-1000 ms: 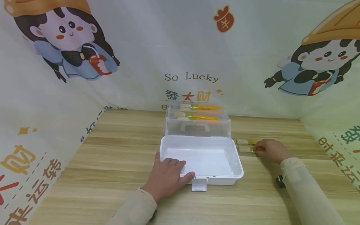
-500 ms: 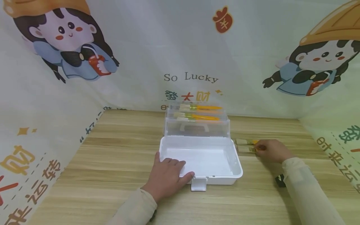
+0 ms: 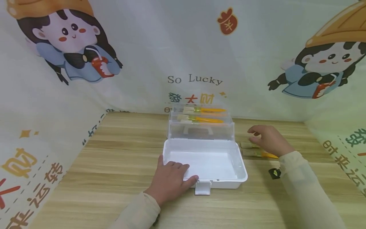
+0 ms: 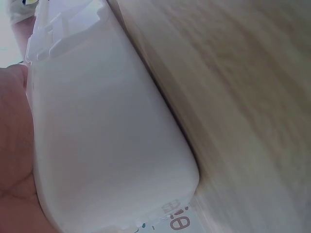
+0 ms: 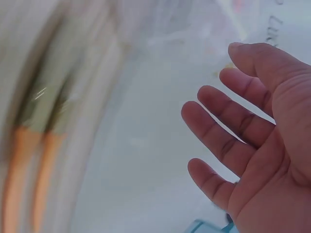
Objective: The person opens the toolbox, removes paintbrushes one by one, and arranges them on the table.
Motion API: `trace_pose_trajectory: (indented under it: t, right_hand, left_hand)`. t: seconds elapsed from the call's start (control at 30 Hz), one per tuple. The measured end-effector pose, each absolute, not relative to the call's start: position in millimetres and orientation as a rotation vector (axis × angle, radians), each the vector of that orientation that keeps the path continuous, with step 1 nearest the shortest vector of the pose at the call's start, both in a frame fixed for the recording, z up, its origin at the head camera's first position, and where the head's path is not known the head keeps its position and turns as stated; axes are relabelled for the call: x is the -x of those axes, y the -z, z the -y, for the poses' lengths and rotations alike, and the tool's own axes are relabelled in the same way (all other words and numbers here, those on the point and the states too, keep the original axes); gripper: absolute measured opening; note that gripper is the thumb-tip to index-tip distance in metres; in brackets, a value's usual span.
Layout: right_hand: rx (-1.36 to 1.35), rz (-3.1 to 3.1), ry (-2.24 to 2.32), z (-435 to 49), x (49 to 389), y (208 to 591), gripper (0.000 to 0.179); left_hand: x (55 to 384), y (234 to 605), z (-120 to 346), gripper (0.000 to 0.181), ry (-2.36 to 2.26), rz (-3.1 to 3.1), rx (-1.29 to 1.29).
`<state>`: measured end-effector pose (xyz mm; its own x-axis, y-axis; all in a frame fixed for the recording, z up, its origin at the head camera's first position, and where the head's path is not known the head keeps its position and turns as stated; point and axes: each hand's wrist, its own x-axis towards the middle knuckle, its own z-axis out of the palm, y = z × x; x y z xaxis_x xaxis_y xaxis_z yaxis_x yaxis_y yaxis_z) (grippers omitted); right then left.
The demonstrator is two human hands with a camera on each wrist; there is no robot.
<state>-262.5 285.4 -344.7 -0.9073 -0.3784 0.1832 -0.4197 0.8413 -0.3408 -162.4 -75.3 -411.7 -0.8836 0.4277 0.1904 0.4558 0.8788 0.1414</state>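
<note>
In the head view a white plastic box (image 3: 204, 163) stands on the table with its clear lid tipped back. My left hand (image 3: 170, 181) lies over its front left rim, fingers spread; the left wrist view shows the palm against the box's wall (image 4: 107, 136). Two flat paintbrushes lie to the right of the box: the nearer paintbrush (image 3: 268, 155) shows its orange handle, while the farther paintbrush (image 3: 247, 145) is partly hidden under my hand. Above them hovers my right hand (image 3: 270, 138), fingers relaxed and holding nothing, as the right wrist view confirms.
Behind the box, several paintbrushes with orange handles (image 3: 210, 120) lie on the clear tray levels of the raised lid (image 3: 200, 130). The box's latch (image 3: 202, 188) hangs down at the front. A printed curtain (image 3: 143, 47) encloses the wooden table (image 3: 120, 149).
My right hand has let go of the paintbrushes on the table and lifted up and slightly back, its fingers opening. The brushes stay lying there. My left hand keeps its place on the box.
</note>
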Motion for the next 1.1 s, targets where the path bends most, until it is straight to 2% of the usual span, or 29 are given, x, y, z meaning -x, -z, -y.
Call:
trace_pose_trajectory:
  t: [0.5, 1.1]
  right_hand:
    - [-0.751, 2.828, -0.614, -221.0, 275.3, 311.5, 0.027]
    - [-0.874, 2.860, -0.589, -165.5, 305.7, 307.8, 0.030]
  left_hand:
    - [162.7, 411.7, 76.6, 0.062, 0.273, 2.873, 0.689]
    - [161.9, 412.3, 75.6, 0.063, 0.276, 2.874, 0.692]
